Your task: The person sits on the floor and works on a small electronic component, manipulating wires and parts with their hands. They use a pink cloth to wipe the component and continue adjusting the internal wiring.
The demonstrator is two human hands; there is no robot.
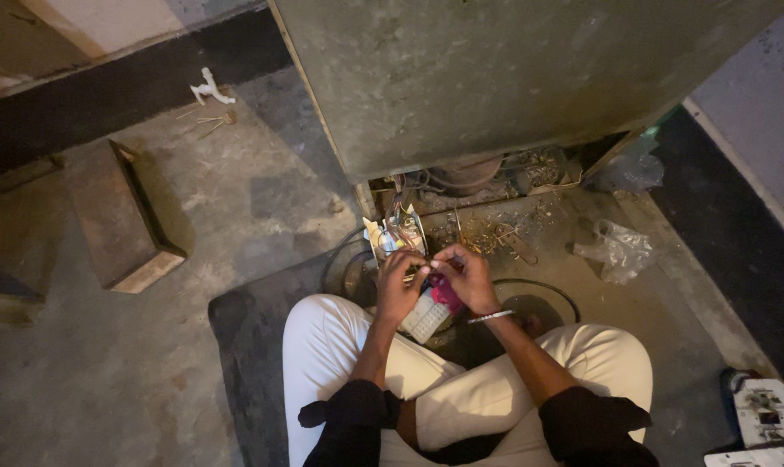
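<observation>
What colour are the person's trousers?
The trousers are white, seen clearly in the head view.

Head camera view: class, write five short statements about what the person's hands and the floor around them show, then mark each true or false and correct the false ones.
1. The left hand and right hand meet over a small white and pink part. True.
2. The person is standing. False: they sit on the floor, white trousers bent at the knees.
3. A bracelet is on the right wrist. True.
4. A wooden box lies to the person's right. False: it lies to their left.
5. A crumpled clear plastic bag lies on the floor. True.
</observation>
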